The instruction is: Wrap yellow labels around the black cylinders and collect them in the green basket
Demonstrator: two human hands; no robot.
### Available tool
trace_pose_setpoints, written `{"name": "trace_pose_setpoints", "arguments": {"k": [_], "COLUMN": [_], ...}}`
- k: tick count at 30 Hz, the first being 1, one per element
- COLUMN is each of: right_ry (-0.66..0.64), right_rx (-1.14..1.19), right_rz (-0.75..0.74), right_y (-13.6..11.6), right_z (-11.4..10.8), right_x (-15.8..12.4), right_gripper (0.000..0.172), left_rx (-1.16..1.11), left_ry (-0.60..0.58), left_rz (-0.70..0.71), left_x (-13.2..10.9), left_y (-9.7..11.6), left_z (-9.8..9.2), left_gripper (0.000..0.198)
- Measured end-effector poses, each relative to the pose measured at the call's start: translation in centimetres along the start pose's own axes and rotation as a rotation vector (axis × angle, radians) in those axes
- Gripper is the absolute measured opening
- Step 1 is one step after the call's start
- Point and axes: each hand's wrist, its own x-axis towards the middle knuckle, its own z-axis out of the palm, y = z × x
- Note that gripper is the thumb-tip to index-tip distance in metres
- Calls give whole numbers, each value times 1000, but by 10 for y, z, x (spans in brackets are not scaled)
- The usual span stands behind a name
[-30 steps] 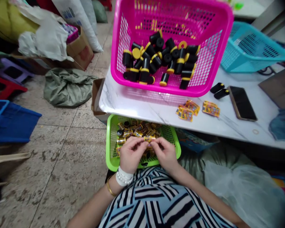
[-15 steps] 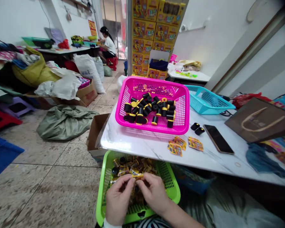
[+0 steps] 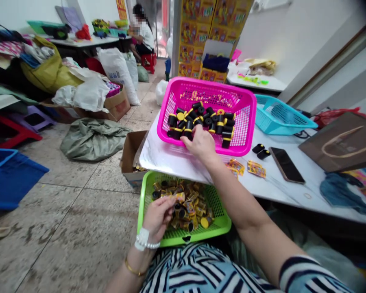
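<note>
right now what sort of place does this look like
Likely a small packing workshop: stacked printed cartons, a pink plastic basket of black-and-yellow tubes, a green plastic basket of labelled tubes, and a person seated at a far table.

Quick count from our spot, folks: we've got three baskets on hand, one pink basket [image 3: 247, 122], one green basket [image 3: 215, 228] and one teal basket [image 3: 280, 122], plus one phone [image 3: 286, 165], two black tubes [image 3: 258, 148] and two printed wrappers [image 3: 256, 169] on the table.

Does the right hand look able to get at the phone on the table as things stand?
Probably yes: the right hand is at the pink basket's near rim, and only flat printed packets lie on the marble tabletop between it and the phone.
</note>
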Motion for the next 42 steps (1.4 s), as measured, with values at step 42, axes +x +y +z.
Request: {"name": "trace_pose_setpoints", "arguments": {"k": [42], "right_ry": [-22], "right_rx": [134], "right_rz": [-295], "right_y": [49], "right_z": [11], "right_x": [-104], "right_gripper": [25], "left_rx": [-368], "left_ry": [-155], "left_rz": [-227], "left_x": [36], "left_y": [-24], "left_z": [20], "left_gripper": [21]}}
